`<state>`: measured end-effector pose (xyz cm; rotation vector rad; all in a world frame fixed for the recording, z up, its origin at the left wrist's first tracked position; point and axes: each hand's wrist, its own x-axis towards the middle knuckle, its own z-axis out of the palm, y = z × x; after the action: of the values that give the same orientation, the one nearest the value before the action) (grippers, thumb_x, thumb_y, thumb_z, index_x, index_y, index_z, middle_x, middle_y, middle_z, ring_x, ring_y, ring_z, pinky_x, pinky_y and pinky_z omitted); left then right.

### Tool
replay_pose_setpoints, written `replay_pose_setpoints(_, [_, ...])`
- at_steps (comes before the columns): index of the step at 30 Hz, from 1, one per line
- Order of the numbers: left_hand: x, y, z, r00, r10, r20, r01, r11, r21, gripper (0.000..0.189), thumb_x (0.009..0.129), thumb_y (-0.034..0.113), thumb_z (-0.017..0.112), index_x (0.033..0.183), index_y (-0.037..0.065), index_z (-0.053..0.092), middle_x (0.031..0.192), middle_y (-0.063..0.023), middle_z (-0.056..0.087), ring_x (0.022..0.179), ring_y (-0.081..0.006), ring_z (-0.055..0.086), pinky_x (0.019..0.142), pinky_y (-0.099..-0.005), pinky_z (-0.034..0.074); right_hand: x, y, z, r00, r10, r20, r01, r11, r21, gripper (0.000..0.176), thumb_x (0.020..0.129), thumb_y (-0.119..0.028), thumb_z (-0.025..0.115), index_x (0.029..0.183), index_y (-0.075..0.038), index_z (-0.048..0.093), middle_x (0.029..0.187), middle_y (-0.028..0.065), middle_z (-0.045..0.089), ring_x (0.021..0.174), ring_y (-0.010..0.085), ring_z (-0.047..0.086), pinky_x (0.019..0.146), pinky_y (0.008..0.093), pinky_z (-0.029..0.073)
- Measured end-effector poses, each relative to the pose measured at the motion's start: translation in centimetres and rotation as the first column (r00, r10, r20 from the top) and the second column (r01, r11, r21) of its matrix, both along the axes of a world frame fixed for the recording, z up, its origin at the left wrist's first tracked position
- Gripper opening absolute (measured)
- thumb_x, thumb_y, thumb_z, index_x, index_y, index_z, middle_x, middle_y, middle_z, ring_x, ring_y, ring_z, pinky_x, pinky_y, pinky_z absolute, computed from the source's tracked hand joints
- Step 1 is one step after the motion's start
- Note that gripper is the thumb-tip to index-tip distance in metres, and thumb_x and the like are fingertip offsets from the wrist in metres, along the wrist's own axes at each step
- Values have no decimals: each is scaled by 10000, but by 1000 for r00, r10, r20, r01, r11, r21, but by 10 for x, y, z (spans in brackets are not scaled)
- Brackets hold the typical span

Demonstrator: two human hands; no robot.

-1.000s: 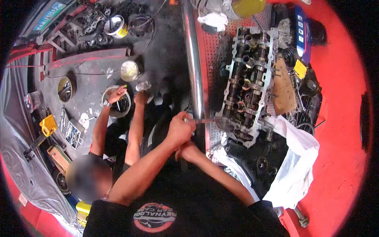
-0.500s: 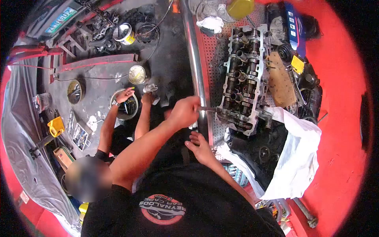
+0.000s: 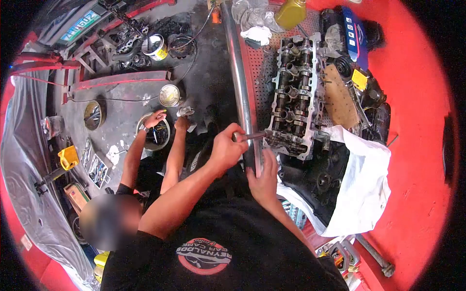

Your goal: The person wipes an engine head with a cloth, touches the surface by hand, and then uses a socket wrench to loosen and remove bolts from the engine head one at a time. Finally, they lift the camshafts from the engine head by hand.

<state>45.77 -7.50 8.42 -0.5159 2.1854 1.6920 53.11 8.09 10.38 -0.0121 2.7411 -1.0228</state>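
Note:
My left hand [image 3: 227, 149] is closed around a dark metal bar-shaped tool [image 3: 254, 136], which reaches across the polished rail [image 3: 239, 77]. The tool's far end meets the near left corner of a cylinder head [image 3: 297, 92], where camshafts and round tubes show along its length. What kind of tool it is, I cannot tell. Just below it, my right hand [image 3: 264, 180] is raised beside the rail with fingers stretched out, slightly blurred and holding nothing.
A co-worker's hands [image 3: 155, 119] work over a bucket [image 3: 168, 137] of parts on the left floor. White cloth [image 3: 361, 194] surrounds a dark engine part below the head. Cardboard [image 3: 341, 97], a yellow jug [image 3: 290, 14] and rags [image 3: 257, 35] lie around the perforated bench top [image 3: 256, 68].
My right hand has moved up and right, closer to the rail and the head's corner. My left hand still grips the tool, its wrist turned slightly. The view has shifted a little.

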Motion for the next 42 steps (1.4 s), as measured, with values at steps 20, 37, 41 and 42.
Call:
replay_pose_setpoints(20, [-36, 10, -20, 923, -280, -264, 245, 957, -158, 68, 759, 50, 578, 797, 16, 534, 645, -172, 557, 575, -282, 575, 564, -383, 462, -116, 6, -88, 922, 299, -247, -264, 950, 166, 123, 777, -208, 644, 790, -93, 600, 726, 132, 639, 708, 343, 649, 616, 463, 506])
replay_pose_setpoints(37, [-36, -12, -40, 597, -517, -614, 317, 854, -411, 217, 750, 50, 581, 966, 39, 566, 699, -137, 588, 610, -386, 562, 589, -402, 476, -127, 8, -47, 828, 534, 174, -560, 804, 199, 174, 764, -246, 670, 827, -86, 643, 795, 168, 661, 783, 385, 643, 707, 492, 515])
replay_pose_setpoints(41, [-17, 10, -24, 974, 42, 224, -90, 974, 208, 201, 727, 61, 649, 905, 30, 559, 643, -107, 566, 542, -236, 569, 513, -376, 459, -110, 3, -71, 921, 371, -116, -347, 919, 185, 142, 729, -193, 667, 746, -89, 573, 737, 138, 614, 740, 355, 622, 665, 484, 472])
replay_pose_setpoints(42, [-12, 9, -26, 904, 86, 420, -251, 900, 357, 203, 720, 62, 660, 894, 28, 561, 651, -102, 576, 550, -220, 579, 513, -372, 463, -107, 2, -80, 903, 394, -170, -361, 912, 195, 145, 721, -187, 666, 731, -94, 556, 724, 129, 601, 727, 345, 614, 653, 475, 459])
